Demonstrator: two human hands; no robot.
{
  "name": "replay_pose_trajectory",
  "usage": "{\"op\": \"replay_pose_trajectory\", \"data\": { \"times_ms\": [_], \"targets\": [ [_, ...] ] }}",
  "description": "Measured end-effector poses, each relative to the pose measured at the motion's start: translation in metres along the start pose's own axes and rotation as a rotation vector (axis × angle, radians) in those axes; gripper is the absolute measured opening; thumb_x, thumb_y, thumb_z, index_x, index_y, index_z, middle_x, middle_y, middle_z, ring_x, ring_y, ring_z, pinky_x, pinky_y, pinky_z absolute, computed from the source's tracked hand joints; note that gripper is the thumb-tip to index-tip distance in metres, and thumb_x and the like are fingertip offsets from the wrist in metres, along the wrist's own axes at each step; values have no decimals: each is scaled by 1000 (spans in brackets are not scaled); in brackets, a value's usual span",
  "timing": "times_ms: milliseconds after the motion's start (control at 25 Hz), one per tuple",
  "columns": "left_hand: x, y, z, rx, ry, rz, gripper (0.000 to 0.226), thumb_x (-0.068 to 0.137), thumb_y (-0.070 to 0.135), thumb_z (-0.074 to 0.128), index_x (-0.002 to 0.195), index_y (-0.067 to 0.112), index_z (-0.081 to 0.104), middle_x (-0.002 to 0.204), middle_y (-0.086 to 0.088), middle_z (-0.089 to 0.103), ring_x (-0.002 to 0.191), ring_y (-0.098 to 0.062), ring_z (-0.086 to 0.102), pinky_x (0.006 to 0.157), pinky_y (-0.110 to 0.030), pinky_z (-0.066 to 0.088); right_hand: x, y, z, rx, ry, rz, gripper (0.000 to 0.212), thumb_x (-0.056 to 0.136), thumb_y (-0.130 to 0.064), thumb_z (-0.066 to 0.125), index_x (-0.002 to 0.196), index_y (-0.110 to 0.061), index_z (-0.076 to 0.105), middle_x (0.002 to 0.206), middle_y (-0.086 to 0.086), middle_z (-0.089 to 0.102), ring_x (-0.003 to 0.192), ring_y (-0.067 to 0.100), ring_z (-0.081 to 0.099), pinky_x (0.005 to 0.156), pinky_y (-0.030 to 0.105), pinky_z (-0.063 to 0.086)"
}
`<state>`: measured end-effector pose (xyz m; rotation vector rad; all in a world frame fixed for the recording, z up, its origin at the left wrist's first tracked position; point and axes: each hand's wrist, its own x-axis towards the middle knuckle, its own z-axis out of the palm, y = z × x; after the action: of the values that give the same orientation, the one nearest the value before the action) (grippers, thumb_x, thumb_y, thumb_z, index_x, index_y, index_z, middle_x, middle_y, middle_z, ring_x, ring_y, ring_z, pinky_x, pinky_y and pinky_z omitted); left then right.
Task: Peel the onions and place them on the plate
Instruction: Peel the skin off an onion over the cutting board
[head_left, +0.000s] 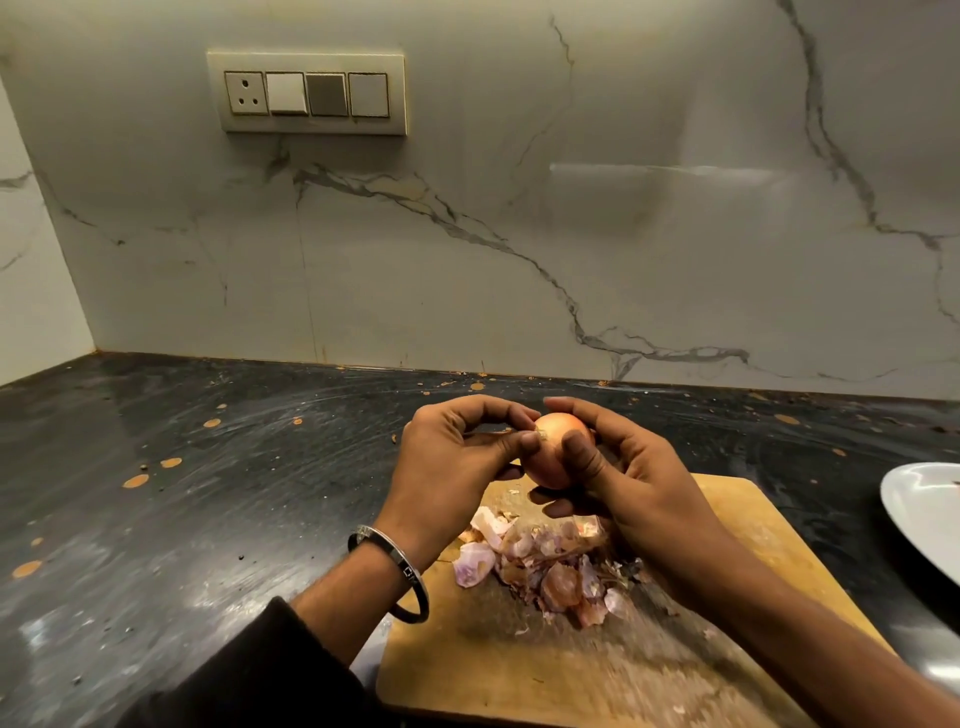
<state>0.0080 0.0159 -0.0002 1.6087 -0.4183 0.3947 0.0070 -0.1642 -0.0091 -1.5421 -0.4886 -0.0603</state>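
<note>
A pale orange-pink onion (551, 457) is held in the air above the far end of a wooden cutting board (753, 566). My right hand (623, 483) grips it from the right, thumb across its front and fingers curled behind and under. My left hand (457, 462) pinches the onion's left tip between thumb and forefinger. A heap of pink and brown onion skins (545, 566) lies on the board below my hands. A white plate (924, 514) shows partly at the right edge; the part in view holds no onion.
The board lies on a dark stone counter (208, 493) speckled with orange spots. A marble-patterned wall (519, 234) stands behind, with a switch panel (306, 93) at upper left. A metal bangle (389, 571) circles my left wrist.
</note>
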Motion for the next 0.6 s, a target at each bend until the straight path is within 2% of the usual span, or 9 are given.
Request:
{"op": "replay_pose_trajectory", "data": {
  "times_ms": [280,480,600],
  "targets": [
    [0,-3,2,101,-39,30,12,87,-4,65,87,8,70,101,2,69,87,-12,69,68,-26,59,1,-2,0,21,11,36,49,81,-39,67,128,-28,62,116,16,66,78,37,74,73,37,61],
    [-3,-6,10,23,29,56,12,87,1,68,91,13,68,98,0,73,90,-14,72,72,-33,61,3,0,1,121,66,104,41,86,-39,63,125,-25,64,115,21,67,82,40,75,68,34,62],
    [-4,-6,10,26,52,83,15,86,0,68,91,13,70,97,5,74,90,-11,72,70,-29,61,3,-2,1,188,74,149,39,87,-40,62,122,-23,65,110,23,69,83,42,74,65,31,61]
  ]
}}
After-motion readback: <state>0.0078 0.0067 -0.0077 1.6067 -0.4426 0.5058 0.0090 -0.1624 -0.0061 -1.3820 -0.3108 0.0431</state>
